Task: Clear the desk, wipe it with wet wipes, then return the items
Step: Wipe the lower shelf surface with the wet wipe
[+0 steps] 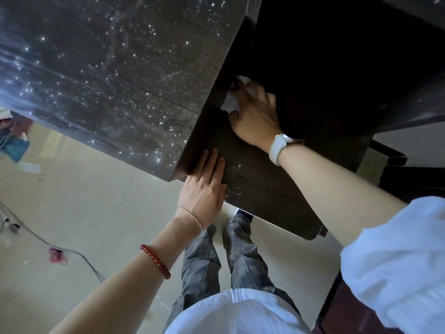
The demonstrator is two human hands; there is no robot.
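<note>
- near: white sleeves and grey trousers at bottom of view, standing right against the desk (115,75) corner.
- left hand (204,186) flat on the side panel just below the top's corner, fingers straight and pressing, holding nothing; probably bracing the body and steadying the desk while the other arm reaches in.
- right hand (255,114) further in, past the panel edge, fingers curled round a bunched white wet wipe (231,102); wipe pressed against the inner edge of the side panel, at the mouth of the dark recess under the top.
- judgement: wiping stage, working on edges and side faces, not the top.
- desk top glossy, speckled and streaked; wet or dusty, cannot tell.
- recess behind right hand nearly black, contents unreadable; part of wipe hidden by fingers.
- far left on floor: cable (72,251), blue bag (16,148), small pink thing, all blurred and partly cut off; cleared desk items or not, cannot tell.
</note>
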